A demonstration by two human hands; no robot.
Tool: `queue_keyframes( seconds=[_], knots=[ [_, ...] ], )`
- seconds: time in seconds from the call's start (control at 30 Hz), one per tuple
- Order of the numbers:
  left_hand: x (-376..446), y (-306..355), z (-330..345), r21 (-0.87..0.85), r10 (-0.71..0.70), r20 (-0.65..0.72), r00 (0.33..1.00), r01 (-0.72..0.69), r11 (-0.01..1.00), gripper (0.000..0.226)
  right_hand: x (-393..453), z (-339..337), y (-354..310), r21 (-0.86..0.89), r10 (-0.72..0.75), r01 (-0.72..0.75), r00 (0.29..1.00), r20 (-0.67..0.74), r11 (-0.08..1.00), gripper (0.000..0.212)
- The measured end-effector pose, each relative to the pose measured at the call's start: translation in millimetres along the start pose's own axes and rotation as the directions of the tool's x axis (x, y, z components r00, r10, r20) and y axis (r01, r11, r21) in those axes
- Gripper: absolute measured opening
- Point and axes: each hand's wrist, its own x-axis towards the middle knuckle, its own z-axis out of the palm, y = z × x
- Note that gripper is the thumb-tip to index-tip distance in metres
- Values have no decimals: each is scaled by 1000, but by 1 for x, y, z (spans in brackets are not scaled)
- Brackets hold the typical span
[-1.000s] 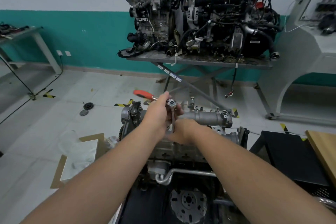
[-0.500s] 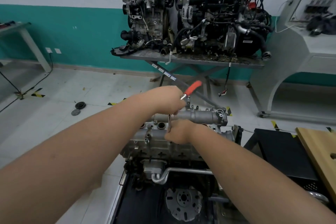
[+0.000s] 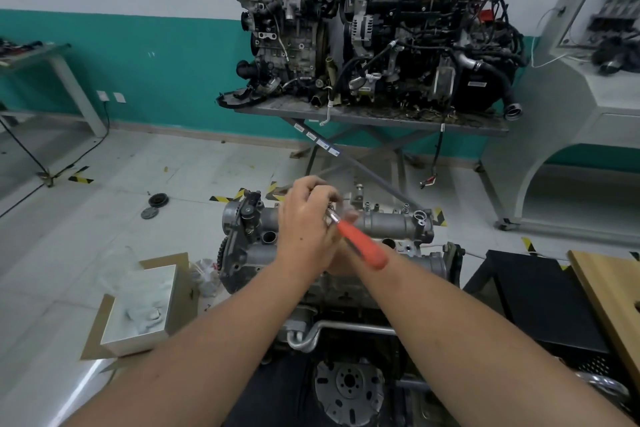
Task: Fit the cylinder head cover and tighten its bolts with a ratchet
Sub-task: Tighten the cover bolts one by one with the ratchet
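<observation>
Gripping the ratchet (image 3: 358, 246) head with my left hand (image 3: 306, 222), I keep the socket square on its bolt. My right hand (image 3: 341, 262) is hidden; I cannot tell its grip.

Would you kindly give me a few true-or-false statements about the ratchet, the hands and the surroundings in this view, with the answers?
1. The ratchet has an orange handle. True.
2. The handle points away from the person, toward the wall. False: it angles back toward the person, over the right forearm.
3. The left hand is at the ratchet's head, above the cylinder head cover. True.
4. The right hand is in plain sight. False: it is mostly hidden behind the left hand and the ratchet.
5. Two engines sit on a table against the wall. True.
6. The cardboard box lies on the person's right. False: it is on the left.
</observation>
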Motion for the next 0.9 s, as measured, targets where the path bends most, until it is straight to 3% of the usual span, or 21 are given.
queue_keyframes(
  seconds=[0.03, 0.07, 0.1, 0.17, 0.2, 0.27, 0.43, 0.53, 0.63, 0.7, 0.77, 0.83, 0.9],
  knots=[
    [-2, 4, 2, -226, -136, 43, 990, 142, 964, 36, 1, 2, 2, 20, 69, -70, 997, 39, 997, 44],
    [-2, 9, 5, -440, -302, 101, 948, 314, 841, 37, 0, -3, -2, -34, 134, -131, 984, 116, 991, 42],
    [0, 14, 9, -601, -463, 172, 869, 465, 650, 43, -2, -7, -5, -127, 165, -145, 972, 168, 981, 38],
    [8, 15, 12, -728, -647, 322, 691, 618, 298, 58, -9, -14, -12, -201, 117, -78, 976, 186, 976, 35],
    [13, 12, 10, -747, -676, 368, 638, 636, 193, 58, -12, -16, -13, -200, 110, -72, 977, 185, 977, 37],
    [25, 4, 1, -730, -690, 432, 581, 674, 111, 44, -12, -11, -9, -222, 107, -72, 983, 150, 972, 41],
    [45, -6, -23, -442, -589, 596, 546, 835, 327, 24, -8, -12, -7, -267, 187, -139, 968, 166, 954, 39],
    [61, -4, -32, -252, -559, 695, 453, 881, 400, 14, -6, -11, -7, -330, 163, -98, 970, 177, 939, 37],
    [77, 1, -38, 10, -574, 730, 372, 833, 553, 14, -5, -7, -6, -351, 148, -86, 977, 155, 933, 37],
    [87, 5, -40, 227, -584, 700, 411, 648, 727, 15, -3, -5, -5, -365, 119, -53, 980, 161, 930, 35],
    [93, 9, -39, 423, -533, 690, 490, 326, 846, 15, 1, -1, -3, -378, 97, -31, 983, 156, 925, 32],
    [95, 13, -37, 547, -428, 699, 573, -42, 836, 19, 6, 4, -4, -399, 106, -35, 982, 158, 916, 33],
    [89, 12, -37, 620, -260, 691, 674, -367, 694, 30, 8, 8, 0, -386, 112, -43, 981, 158, 921, 33]
  ],
)
